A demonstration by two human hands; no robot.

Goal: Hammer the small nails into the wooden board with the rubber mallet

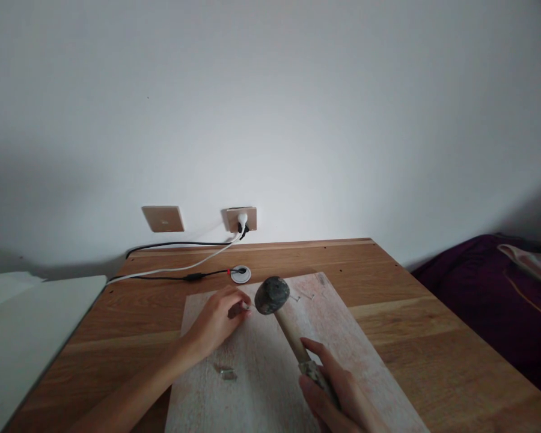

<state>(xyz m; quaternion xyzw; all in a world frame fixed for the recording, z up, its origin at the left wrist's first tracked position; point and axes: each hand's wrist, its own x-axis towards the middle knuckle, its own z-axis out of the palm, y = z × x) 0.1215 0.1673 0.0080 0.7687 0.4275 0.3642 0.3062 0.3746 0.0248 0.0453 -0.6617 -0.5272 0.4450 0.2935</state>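
Observation:
My right hand (331,385) grips a mallet (288,334) by its pale handle, fingers wrapped near the lower end. Its dark, rounded head is raised over the board (270,361), a whitish, worn panel lying on the wooden table. My left hand (220,316) rests near the board's far left part, thumb and forefinger pinched on a small nail (249,307), mostly hidden by the fingers. Beyond the mallet head, two thin nails (305,296) appear to stick up from the board. A little heap of shiny nails (226,374) lies nearer me, right of my left forearm.
The wooden table (415,337) meets a white wall. Black and white cables (180,269) run along its back edge to a socket (242,220), beside a round cable outlet (240,274). A white surface (31,337) is at left, dark purple fabric (482,282) at right.

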